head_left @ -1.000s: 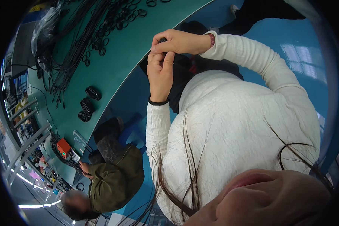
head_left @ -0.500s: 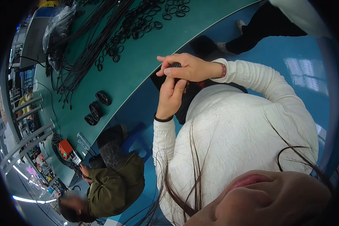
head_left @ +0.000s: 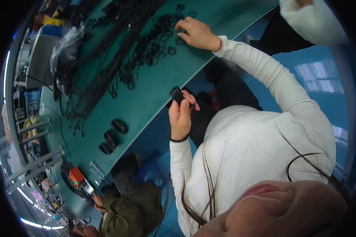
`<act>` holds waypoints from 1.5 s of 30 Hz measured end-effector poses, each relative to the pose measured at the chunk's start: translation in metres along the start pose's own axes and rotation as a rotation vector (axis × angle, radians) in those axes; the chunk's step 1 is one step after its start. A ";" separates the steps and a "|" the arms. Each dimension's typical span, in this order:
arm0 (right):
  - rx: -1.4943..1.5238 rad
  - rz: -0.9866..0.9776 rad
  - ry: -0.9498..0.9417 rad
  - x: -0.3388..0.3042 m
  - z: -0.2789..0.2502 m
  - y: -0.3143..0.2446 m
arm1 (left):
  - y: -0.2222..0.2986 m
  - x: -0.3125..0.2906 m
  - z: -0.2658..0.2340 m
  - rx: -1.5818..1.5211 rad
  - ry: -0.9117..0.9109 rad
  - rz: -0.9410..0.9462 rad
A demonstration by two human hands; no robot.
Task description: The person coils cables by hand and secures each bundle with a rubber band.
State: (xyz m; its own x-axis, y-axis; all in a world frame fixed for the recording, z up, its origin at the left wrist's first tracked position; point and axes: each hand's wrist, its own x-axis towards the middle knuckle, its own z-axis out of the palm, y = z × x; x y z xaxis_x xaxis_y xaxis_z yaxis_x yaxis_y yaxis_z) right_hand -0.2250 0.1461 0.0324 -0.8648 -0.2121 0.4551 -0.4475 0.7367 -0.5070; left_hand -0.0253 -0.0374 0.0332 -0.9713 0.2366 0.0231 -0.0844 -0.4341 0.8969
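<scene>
My left hand (head_left: 180,119) is closed around a coiled black cable (head_left: 177,94), its loops standing out above the fingers near the table's front edge. Farther off, my right hand (head_left: 199,34) reaches over the green table (head_left: 146,112) with thumb and fingers apart. Dark rings lie right at those fingertips; whether one is touched is hard to see. Beside it spreads a pile of small black rings (head_left: 154,49). Finished-looking coils of black cable (head_left: 111,139) sit in a short row on the table, to the left of my left hand.
Long loose black cables (head_left: 110,59) stretch across the table's far side, next to clear plastic wrap (head_left: 65,45). At the lower left a co-worker in a green jacket (head_left: 130,215) handles something near an orange box (head_left: 76,177). Another person's white sleeve (head_left: 310,21) shows at the upper right.
My right hand has left the coiled cable and moved away to the ring pile. My left hand keeps the coil alone. The whole view has shifted slightly.
</scene>
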 end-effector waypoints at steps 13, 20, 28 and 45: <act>0.435 -0.357 -0.070 -0.026 -0.009 -0.074 | 0.014 0.052 0.003 0.087 0.437 0.307; 0.473 -0.277 0.072 -0.050 -0.011 -0.093 | 0.012 0.076 0.019 -0.012 0.565 0.276; 1.137 0.240 -0.625 -0.057 -0.021 -0.071 | 0.012 0.061 0.009 -0.097 0.488 0.210; 0.697 -0.051 -0.126 -0.079 -0.011 -0.066 | 0.016 0.046 0.027 -0.041 0.428 0.171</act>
State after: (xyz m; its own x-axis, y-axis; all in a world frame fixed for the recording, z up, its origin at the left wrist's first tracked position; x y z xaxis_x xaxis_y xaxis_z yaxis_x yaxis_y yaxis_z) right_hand -0.1247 0.1210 0.0382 -0.8397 -0.3394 0.4240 -0.4933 0.1500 -0.8568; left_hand -0.0649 -0.0100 0.0601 -0.9756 -0.2182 -0.0232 0.0845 -0.4714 0.8779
